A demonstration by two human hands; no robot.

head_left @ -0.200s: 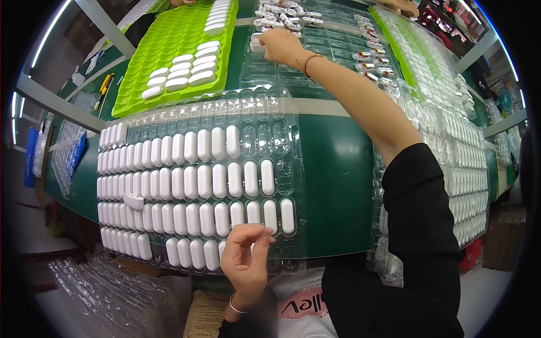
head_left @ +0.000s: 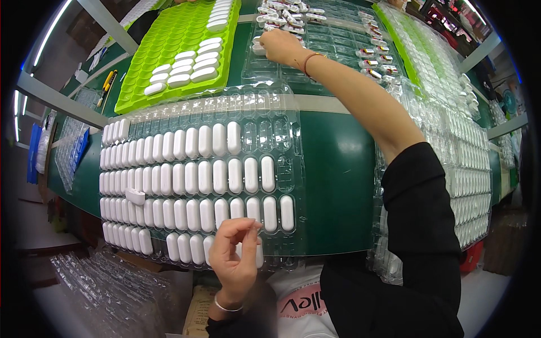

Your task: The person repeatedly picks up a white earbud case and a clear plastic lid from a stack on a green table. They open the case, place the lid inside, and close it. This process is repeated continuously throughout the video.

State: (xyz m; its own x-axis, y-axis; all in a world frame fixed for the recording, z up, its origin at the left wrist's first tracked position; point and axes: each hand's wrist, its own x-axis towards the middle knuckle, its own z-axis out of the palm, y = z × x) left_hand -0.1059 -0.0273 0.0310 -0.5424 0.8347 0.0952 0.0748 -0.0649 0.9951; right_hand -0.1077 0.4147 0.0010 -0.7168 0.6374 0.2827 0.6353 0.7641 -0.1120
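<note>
My left hand [head_left: 234, 256] is over the near edge of a clear plastic tray [head_left: 290, 132] filled with rows of white oblong cases [head_left: 205, 176]. Its thumb and forefinger are pinched close together; whatever lies between them is too small to make out. Stretched far forward, my right hand [head_left: 282, 48] is closed at the left side of another clear tray [head_left: 332, 48]. White pieces [head_left: 258, 48] show beside its fingers, whose tips are partly hidden. Just beyond is a heap of small white parts [head_left: 284, 16] with dark and red bits.
A green moulded tray [head_left: 132, 84] with some white cases stands at the far left. One loose white piece [head_left: 135, 196] lies across the filled rows. Stacked clear trays [head_left: 465, 163] stand at right. Clear plastic sheets [head_left: 107, 293] are at lower left, below the green table [head_left: 335, 186].
My left hand has shifted a little left along the near edge of the tray, still pinched. My right hand stays at nearly the same place. The whole view has shifted slightly.
</note>
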